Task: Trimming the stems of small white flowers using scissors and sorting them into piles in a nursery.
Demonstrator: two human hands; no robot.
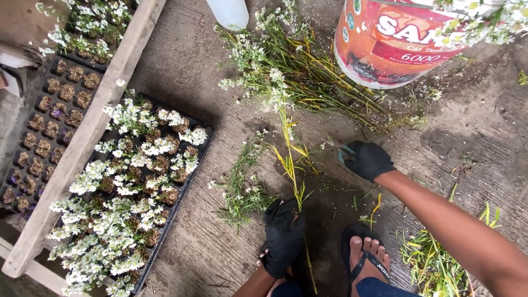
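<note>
My left hand (283, 234), in a black glove, grips the lower end of a long green flower stem (289, 148) tipped with small white blooms; the stem runs up toward the pile of cut stems (300, 71). To the right, my right hand (367, 159), also black-gloved, is closed on a small blue-handled cutting tool (345, 149) just beside the stem's middle. Both hands hover over a concrete floor, above my sandalled foot (367, 256).
A black seedling tray (137, 187) filled with white-flowered cuttings lies left, next to a wooden beam (82, 137) and another tray (49, 121) of soil plugs. A red-orange bucket (396, 44) stands top right. Trimmed leaves (434, 264) and sprigs (242, 187) litter the floor.
</note>
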